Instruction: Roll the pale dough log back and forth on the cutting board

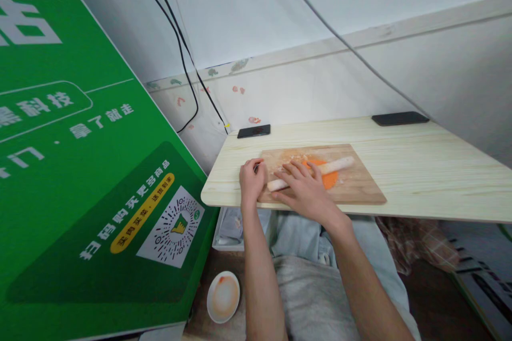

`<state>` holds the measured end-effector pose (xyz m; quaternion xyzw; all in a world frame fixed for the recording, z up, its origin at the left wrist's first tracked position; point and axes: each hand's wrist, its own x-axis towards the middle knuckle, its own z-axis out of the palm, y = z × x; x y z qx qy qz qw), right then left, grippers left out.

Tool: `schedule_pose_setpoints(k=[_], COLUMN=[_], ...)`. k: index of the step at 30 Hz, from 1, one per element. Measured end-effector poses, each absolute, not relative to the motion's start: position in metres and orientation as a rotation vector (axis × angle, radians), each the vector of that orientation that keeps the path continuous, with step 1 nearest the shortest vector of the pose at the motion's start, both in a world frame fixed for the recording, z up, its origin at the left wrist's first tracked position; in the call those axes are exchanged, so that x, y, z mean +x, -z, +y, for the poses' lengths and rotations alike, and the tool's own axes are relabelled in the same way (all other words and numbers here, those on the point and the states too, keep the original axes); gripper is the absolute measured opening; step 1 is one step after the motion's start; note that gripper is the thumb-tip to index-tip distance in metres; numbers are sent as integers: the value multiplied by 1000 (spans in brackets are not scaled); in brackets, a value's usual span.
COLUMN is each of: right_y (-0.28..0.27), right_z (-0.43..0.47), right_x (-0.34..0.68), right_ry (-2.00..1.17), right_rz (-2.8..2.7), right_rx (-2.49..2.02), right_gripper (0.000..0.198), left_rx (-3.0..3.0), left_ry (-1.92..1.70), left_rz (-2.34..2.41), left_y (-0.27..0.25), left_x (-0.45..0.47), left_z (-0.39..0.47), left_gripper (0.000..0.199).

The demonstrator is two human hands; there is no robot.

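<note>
A wooden cutting board (360,192) lies on the table, dusted with what looks like flour. Flattened orange dough (330,180) is on it, partly under a pale rolling pin (340,164) that lies slantwise across the board. My right hand (306,189) rests flat over the middle of the pin, fingers spread. At the board's left edge, my left hand (252,181) is closed with its fingers curled in; whatever may be inside them is hidden.
Two dark phones, a left one (254,131) and a right one (400,118), lie along the back of the pale table (440,170). A green sign (100,170) stands close on the left. Below sit a white bowl (223,297) and a white container (228,242). Cables hang by the wall.
</note>
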<state>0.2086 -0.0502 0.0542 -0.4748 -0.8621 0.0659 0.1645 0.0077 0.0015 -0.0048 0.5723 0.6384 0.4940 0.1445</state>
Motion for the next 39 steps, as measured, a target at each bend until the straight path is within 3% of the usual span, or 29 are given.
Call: schedule_pose_setpoints(k=[7, 19, 33, 39], right_y=[-61, -47, -55, -53], right_z=[-55, -41, -45, -46], right_x=[208, 198, 199, 201], right_ry=[-270, -169, -266, -299], right_rz=[-2508, -2375, -2403, -2389], right_rx=[-1426, -1372, -1390, -1370], right_gripper=[61, 52, 51, 53], left_rx=[1630, 1591, 1636, 1841], left_ry=[-1441, -1416, -1406, -1140], left_rz=[1825, 1846, 1818, 1772], left_y=[7, 8, 13, -5], left_x=[9, 9, 5, -16], left_z=[4, 6, 7, 10], left_gripper=[21, 22, 22, 22])
